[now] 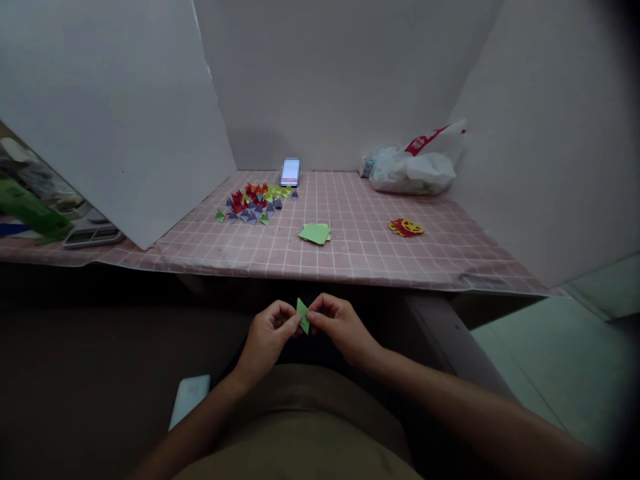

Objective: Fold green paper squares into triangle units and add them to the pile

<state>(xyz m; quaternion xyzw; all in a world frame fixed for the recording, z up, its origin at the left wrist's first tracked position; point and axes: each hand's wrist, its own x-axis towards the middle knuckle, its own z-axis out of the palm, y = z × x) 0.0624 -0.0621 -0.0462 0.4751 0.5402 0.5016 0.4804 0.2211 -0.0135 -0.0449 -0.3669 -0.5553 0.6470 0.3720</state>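
A small piece of folded green paper [303, 316] is held between my two hands, over my lap and below the table's front edge. My left hand [271, 331] pinches its left side between thumb and fingers. On the right side, the thumb and forefinger of my right hand [341, 325] close on the same paper. It has a pointed, diamond-like outline. Beyond my hands, a stack of green and yellow paper sheets [315, 233] lies on the table. Farther left sits a cluster of small folded paper pieces [255, 205] in red, orange, yellow, purple and green.
Pink checked cloth covers the table [350, 260]. A lit phone [290, 172] leans at the back. Red and yellow cut-out shapes [407, 227] lie to the right, before a white plastic bag [413, 172]. White panels [115, 120] enclose the table. A pale device [189, 399] lies beside me.
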